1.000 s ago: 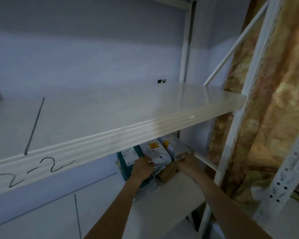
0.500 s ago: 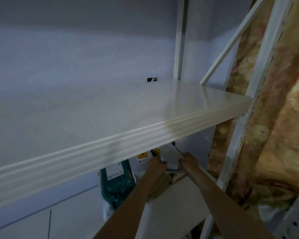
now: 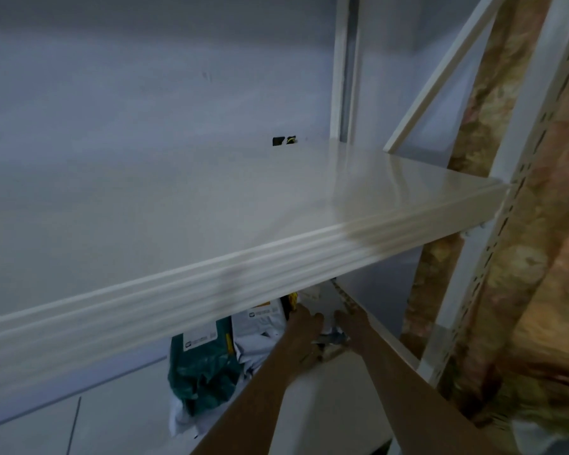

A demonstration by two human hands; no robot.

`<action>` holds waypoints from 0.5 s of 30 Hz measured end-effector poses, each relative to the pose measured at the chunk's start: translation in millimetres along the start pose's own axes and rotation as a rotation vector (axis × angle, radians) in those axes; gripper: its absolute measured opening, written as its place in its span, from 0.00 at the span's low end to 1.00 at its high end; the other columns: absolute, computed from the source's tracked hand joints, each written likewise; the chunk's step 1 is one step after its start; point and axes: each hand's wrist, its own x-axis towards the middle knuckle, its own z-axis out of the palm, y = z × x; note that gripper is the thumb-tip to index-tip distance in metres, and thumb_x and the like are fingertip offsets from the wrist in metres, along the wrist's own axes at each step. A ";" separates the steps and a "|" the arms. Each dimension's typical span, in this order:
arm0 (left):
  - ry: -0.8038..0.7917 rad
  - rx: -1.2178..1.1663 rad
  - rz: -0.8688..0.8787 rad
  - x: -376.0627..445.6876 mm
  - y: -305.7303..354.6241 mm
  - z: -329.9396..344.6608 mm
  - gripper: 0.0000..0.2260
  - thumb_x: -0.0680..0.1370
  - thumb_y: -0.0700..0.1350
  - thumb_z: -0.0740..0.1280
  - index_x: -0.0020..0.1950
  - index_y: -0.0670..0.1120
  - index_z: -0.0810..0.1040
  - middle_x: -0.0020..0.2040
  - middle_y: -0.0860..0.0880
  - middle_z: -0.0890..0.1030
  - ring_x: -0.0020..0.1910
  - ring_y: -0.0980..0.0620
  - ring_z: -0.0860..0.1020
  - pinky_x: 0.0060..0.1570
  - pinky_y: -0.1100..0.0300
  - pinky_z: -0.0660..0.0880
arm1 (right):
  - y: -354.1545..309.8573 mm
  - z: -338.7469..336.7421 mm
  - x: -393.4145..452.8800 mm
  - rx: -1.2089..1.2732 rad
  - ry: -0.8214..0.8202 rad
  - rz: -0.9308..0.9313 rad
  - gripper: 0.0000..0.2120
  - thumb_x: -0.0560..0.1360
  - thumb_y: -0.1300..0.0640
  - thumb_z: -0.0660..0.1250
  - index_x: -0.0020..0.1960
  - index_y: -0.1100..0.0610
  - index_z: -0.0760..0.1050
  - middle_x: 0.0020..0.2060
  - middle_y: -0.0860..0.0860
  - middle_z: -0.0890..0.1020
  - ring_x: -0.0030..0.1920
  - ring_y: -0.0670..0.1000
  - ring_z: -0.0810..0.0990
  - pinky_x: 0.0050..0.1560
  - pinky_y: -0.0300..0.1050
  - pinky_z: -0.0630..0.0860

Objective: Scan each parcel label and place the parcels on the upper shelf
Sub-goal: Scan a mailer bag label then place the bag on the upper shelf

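Observation:
Both my arms reach under the white upper shelf (image 3: 309, 254) onto the lower shelf (image 3: 326, 399). My left hand (image 3: 304, 326) and my right hand (image 3: 352, 325) are on either side of a crumpled grey parcel (image 3: 330, 336) and seem to grip it; the shelf edge hides its top. To its left stands a grey-white parcel (image 3: 260, 326) with a white label. Further left a dark green parcel (image 3: 201, 366) with a white label stands upright. No scanner is visible.
A perforated white upright (image 3: 493, 244) and a diagonal brace (image 3: 440, 73) frame the rack on the right. A brown patterned curtain (image 3: 539, 290) hangs behind them. A small dark item (image 3: 283, 140) sits at the upper shelf's back edge against the wall.
The view has shifted right and nearer the rack. My hands have closed in from two parcels onto the rightmost grey one, now more hidden by the upper shelf's edge.

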 end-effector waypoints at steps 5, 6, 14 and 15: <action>0.057 -0.045 0.004 -0.4 1.2 5.4 0.31 0.72 0.50 0.61 0.73 0.39 0.65 0.68 0.38 0.71 0.63 0.38 0.73 0.61 0.48 0.74 | -6.6 -11.2 -19.5 0.325 0.013 0.100 0.14 0.79 0.62 0.68 0.63 0.66 0.75 0.57 0.62 0.79 0.54 0.65 0.79 0.50 0.59 0.79; 0.069 -0.067 0.008 -3.6 3.3 5.7 0.30 0.72 0.49 0.61 0.72 0.39 0.66 0.67 0.38 0.71 0.62 0.38 0.73 0.61 0.47 0.75 | -6.3 -14.4 -20.1 0.390 0.012 0.117 0.12 0.79 0.63 0.68 0.61 0.68 0.75 0.54 0.63 0.79 0.53 0.66 0.80 0.49 0.60 0.79; 0.194 -0.314 0.171 -26.7 19.3 -21.2 0.31 0.71 0.55 0.73 0.68 0.43 0.69 0.63 0.44 0.77 0.61 0.42 0.77 0.57 0.51 0.77 | -18.4 -35.5 -55.4 0.628 -0.276 -0.103 0.08 0.81 0.65 0.63 0.57 0.60 0.79 0.45 0.54 0.87 0.47 0.58 0.84 0.44 0.51 0.81; 0.184 -0.380 0.168 -29.3 18.7 -27.8 0.33 0.68 0.60 0.74 0.68 0.46 0.70 0.62 0.46 0.78 0.60 0.43 0.78 0.57 0.50 0.78 | -21.3 -35.3 -59.5 0.620 -0.324 -0.113 0.09 0.80 0.66 0.63 0.58 0.60 0.79 0.47 0.53 0.87 0.48 0.56 0.85 0.46 0.50 0.82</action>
